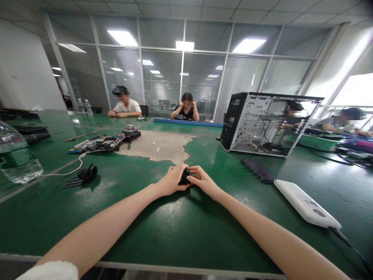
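Observation:
A small black object (184, 177) is held between my two hands, just above or on the green table (175, 229). My left hand (171, 180) grips it from the left, fingers and thumb around it. From the right, the fingertips and thumb of my right hand (203, 181) press on its side. Its exact shape is partly hidden by the fingers. Further left on the table lies a black part with several prongs (87, 174). Beyond my hands is a bare greyish patch (163, 146) in the green surface, with small white bits on it.
Circuit boards with cables (99, 143) lie back left, a water bottle (17, 155) at the far left. An open computer case (262, 124) stands back right. A white power strip (307, 204) is right, near a green basket (317, 142). Several people sit around the table.

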`<state>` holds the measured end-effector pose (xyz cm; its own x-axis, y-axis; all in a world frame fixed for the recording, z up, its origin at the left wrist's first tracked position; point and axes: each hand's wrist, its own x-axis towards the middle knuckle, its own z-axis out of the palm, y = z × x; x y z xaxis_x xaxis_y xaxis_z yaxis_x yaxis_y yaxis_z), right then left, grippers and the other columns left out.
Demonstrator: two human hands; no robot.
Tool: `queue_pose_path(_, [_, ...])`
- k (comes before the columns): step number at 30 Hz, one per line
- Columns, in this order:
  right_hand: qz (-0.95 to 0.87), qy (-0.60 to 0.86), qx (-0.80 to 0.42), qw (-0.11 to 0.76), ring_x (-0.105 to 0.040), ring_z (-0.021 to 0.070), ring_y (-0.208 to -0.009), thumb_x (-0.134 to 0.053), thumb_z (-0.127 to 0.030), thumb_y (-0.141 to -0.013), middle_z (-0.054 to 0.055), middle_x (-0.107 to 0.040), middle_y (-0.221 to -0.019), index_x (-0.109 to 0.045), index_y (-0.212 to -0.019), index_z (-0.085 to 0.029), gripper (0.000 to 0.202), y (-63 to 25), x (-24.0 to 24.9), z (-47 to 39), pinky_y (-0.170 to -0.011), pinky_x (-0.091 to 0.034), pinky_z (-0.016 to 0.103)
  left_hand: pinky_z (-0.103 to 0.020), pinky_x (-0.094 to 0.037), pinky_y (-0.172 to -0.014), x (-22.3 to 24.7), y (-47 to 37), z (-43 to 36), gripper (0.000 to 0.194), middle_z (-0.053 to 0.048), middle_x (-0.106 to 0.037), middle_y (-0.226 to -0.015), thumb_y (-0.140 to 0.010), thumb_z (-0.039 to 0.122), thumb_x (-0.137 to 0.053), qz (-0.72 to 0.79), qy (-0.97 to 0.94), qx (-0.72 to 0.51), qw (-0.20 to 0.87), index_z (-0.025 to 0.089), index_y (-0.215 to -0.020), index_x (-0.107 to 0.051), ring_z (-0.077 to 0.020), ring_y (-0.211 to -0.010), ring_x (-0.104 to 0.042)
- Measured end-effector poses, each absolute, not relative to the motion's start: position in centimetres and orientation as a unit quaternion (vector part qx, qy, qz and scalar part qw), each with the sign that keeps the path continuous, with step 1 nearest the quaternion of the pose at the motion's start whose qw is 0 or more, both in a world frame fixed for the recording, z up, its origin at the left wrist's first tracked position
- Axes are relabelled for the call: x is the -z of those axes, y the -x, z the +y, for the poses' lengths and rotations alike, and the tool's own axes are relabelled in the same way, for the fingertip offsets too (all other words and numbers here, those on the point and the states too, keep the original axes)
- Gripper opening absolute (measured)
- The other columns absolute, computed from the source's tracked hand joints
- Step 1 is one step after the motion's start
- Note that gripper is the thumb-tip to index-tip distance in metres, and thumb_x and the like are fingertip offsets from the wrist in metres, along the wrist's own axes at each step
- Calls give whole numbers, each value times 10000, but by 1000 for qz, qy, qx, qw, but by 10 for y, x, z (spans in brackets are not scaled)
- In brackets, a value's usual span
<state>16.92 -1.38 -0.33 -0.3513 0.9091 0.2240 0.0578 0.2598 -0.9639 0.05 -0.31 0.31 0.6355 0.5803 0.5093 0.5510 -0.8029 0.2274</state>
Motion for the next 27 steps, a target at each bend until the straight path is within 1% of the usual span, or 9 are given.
queue_pose_path(3, [-670, 357, -486, 433, -538, 130, -800, -605, -323, -681, 15, -495, -916, -440, -910, -208, 305, -170, 2, -14, -700, -448, 297, -369, -311, -848, -2, 0, -3, 538, -76, -470, -1098, -708, 347, -548, 313, -903, -294, 24, 194, -1141, -269, -221, -999, -466])
queue_pose_path(6, [-681, 321, -489, 441, -535, 130, -841, -655, -273, -636, 3, -497, -944, -436, -854, -209, 315, -171, -1, -17, -747, -438, 295, -367, -310, -846, -2, 0, -2, 552, -74, -471, -1095, -697, 338, -559, 312, -903, -294, 26, 195, -1143, -268, -221, -995, -468])
queue_pose_path(8, [-678, 307, -498, 444, -537, 126, -834, -663, -262, -628, -2, -493, -957, -425, -838, -212, 321, -171, -2, -18, -728, -443, 284, -366, -311, -844, -3, 0, -3, 553, -71, -473, -1089, -693, 333, -562, 312, -903, -294, 29, 197, -1142, -270, -219, -987, -471])
queue_pose_path(11, [-664, 318, -507, 447, -543, 118, -774, -627, -292, -666, -1, -495, -934, -417, -833, -214, 279, -171, -2, -19, -650, -455, 267, -362, -311, -842, -3, 0, -4, 542, -69, -475, -1082, -699, 335, -557, 314, -902, -295, 30, 197, -1140, -273, -214, -981, -471])
queue_pose_path(13, [-659, 332, -505, 447, -542, 111, -735, -611, -306, -680, -2, -499, -906, -418, -848, -215, 271, -171, -1, -19, -625, -455, 263, -361, -311, -842, -3, 0, -4, 547, -71, -474, -1084, -700, 341, -558, 314, -902, -295, 28, 195, -1141, -271, -214, -984, -469])
queue_pose_path(16, [-657, 350, -499, 444, -538, 104, -714, -606, -309, -684, -4, -494, -883, -424, -898, -219, 295, -170, 2, -16, -632, -453, 266, -363, -311, -842, -3, -1, -3, 547, -74, -474, -1084, -701, 348, -559, 313, -903, -293, 29, 195, -1139, -270, -215, -986, -468])
queue_pose_path(20, [-657, 361, -496, 438, -539, 112, -751, -599, -314, -690, 8, -479, -911, -439, -934, -216, 308, -171, 4, -14, -671, -450, 283, -367, -310, -844, -2, -1, -1, 533, -79, -470, -1091, -709, 350, -547, 311, -902, -297, 31, 195, -1138, -271, -218, -990, -467])
queue_pose_path(24, [-674, 324, -501, 436, -540, 132, -836, -639, -275, -655, 7, -493, -944, -442, -881, -212, 306, -172, 0, -17, -723, -443, 294, -369, -310, -841, -2, 0, -2, 528, -73, -481, -1068, -704, 343, -552, 312, -902, -296, 31, 192, -1131, -282, -219, -978, -472])
queue_pose_path(27, [-671, 313, -507, 442, -544, 129, -821, -646, -265, -647, -1, -501, -952, -427, -838, -214, 295, -172, -2, -19, -694, -450, 282, -368, -311, -840, -3, 0, -3, 532, -71, -483, -1075, -700, 329, -557, 311, -903, -296, 32, 194, -1134, -279, -218, -977, -471])
